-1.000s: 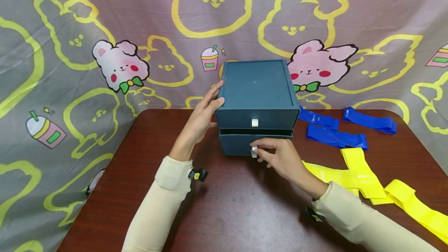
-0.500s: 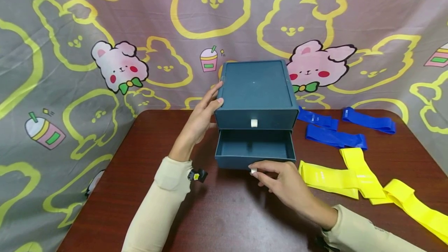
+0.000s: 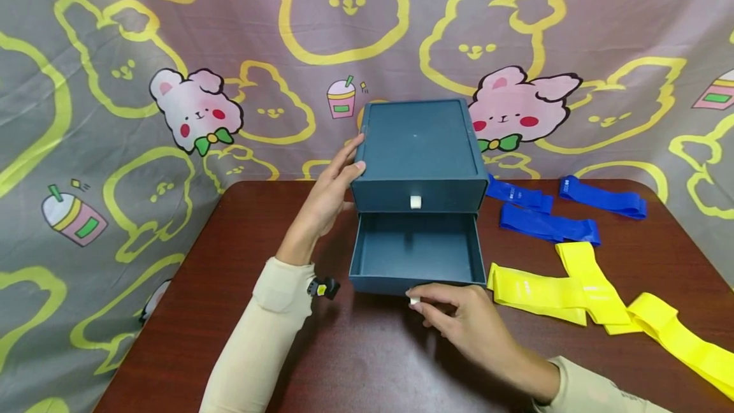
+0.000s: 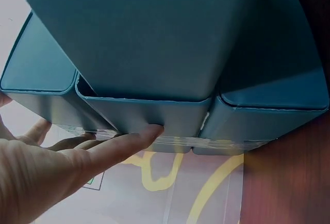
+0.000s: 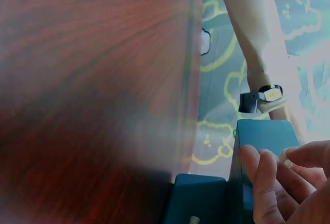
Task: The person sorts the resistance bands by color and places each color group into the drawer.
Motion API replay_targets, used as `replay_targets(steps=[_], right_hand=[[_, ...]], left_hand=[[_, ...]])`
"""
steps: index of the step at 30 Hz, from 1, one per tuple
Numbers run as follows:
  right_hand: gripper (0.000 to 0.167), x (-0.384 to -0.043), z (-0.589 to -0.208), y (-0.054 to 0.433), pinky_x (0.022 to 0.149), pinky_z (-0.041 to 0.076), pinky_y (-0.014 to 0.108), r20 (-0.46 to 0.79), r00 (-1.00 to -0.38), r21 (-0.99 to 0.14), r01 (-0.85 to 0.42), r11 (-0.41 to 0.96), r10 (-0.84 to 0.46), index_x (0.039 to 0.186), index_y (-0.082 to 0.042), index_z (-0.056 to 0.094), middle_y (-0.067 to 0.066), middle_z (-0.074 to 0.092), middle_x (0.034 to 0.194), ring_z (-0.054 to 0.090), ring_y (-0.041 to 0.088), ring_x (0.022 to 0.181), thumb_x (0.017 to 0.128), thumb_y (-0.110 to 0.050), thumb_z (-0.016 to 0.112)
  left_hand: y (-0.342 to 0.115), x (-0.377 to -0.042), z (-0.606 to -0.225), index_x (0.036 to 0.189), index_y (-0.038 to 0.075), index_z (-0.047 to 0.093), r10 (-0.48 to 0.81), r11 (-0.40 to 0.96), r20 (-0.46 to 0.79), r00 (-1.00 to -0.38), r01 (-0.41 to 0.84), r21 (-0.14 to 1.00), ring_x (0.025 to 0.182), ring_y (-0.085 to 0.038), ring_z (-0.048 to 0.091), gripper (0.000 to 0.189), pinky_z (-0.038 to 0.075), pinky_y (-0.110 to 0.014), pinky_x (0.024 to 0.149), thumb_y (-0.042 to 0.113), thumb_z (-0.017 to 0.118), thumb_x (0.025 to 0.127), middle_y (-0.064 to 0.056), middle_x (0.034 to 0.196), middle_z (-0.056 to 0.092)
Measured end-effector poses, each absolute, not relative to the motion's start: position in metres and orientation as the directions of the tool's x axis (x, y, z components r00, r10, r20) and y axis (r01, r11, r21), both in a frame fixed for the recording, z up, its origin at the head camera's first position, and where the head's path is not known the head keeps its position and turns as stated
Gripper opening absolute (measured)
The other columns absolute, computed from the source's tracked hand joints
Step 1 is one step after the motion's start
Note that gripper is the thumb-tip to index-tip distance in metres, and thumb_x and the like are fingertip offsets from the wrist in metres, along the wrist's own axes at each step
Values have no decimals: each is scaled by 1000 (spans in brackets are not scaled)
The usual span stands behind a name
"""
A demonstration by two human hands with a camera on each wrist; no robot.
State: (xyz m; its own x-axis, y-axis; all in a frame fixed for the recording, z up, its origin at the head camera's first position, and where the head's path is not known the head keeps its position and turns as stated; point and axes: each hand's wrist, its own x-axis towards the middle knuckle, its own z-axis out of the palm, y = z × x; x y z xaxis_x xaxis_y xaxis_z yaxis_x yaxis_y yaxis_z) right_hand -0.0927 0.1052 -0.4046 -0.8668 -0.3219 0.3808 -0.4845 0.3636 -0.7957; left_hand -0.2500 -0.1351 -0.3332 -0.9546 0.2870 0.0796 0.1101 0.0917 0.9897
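A dark blue-green two-drawer box (image 3: pixel 421 139) stands on the table. Its lower drawer (image 3: pixel 395 287) is pulled far out, and the inside holds nothing. My right hand (image 3: pixel 478 327) pinches the small white knob (image 3: pixel 415 301) of that drawer between thumb and forefinger; the right wrist view shows the knob (image 5: pixel 287 162) at the fingertips. Fairly straight fingers of my left hand (image 3: pixel 327 199) rest against the box's left side near the top edge. Up close in the left wrist view, the left hand (image 4: pixel 67 175) touches the box wall (image 4: pixel 139 113). The upper drawer (image 3: pixel 381 196) is closed.
Several blue fabric-like bands (image 3: pixel 550 225) lie flat right of the box. Yellow bands (image 3: pixel 539 295) lie nearer, just right of the pulled-out drawer and my right hand. A patterned curtain (image 3: pixel 275 30) hangs behind the brown table (image 3: pixel 241 234).
The lower drawer, first only slightly out, has slid far toward me with my right hand on its knob. My left hand has stayed on the box's side.
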Motion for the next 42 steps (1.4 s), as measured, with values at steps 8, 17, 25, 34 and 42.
replay_targets(steps=[8, 17, 25, 34, 42], right_hand=[[18, -89, -403, 108, 60, 55, 17, 401, -854, -795, -504, 338, -332, 109, -13, 82, 0, 81, 92, 68, -2, 63, 93, -6, 78], [23, -75, -369, 130, 59, 59, 24, 347, -898, -827, -430, 363, -272, 113, -11, 80, -1, 81, 97, 70, 2, 68, 91, -5, 79], [38, -77, -343, 158, 65, 59, 17, 446, -883, -766, -460, 449, -143, 119, -15, 79, -1, 81, 103, 75, 4, 75, 86, 4, 81], [30, -119, -341, 192, 67, 58, 15, 449, -893, -771, -363, 523, 42, 121, -8, 76, -25, 75, 95, 75, 0, 76, 91, -3, 79], [31, -179, -368, 227, 67, 56, 12, 331, -936, -804, -214, 554, 119, 124, -7, 74, -22, 76, 93, 70, -11, 73, 98, -24, 76]], left_hand=[[-136, -249, -333, 162, 44, 34, 290, 91, 80, -954, 110, 990, 157, -36, 27, 57, 33, -80, 111, 35, 51, 109, 2, 175, 18], [-136, -249, -332, 162, 44, 34, 289, 97, 86, -954, 118, 988, 158, -36, 26, 57, 34, -79, 111, 35, 51, 109, 2, 176, 18], [-137, -250, -331, 162, 44, 34, 288, 99, 86, -954, 119, 988, 158, -35, 26, 57, 34, -79, 110, 36, 51, 108, 3, 176, 17], [-137, -249, -333, 163, 44, 32, 292, 94, 87, -952, 119, 988, 158, -35, 26, 57, 33, -80, 111, 36, 50, 109, 2, 176, 17], [-136, -250, -333, 163, 44, 32, 294, 96, 86, -952, 119, 988, 158, -35, 26, 58, 33, -80, 111, 36, 51, 108, 2, 176, 16]])
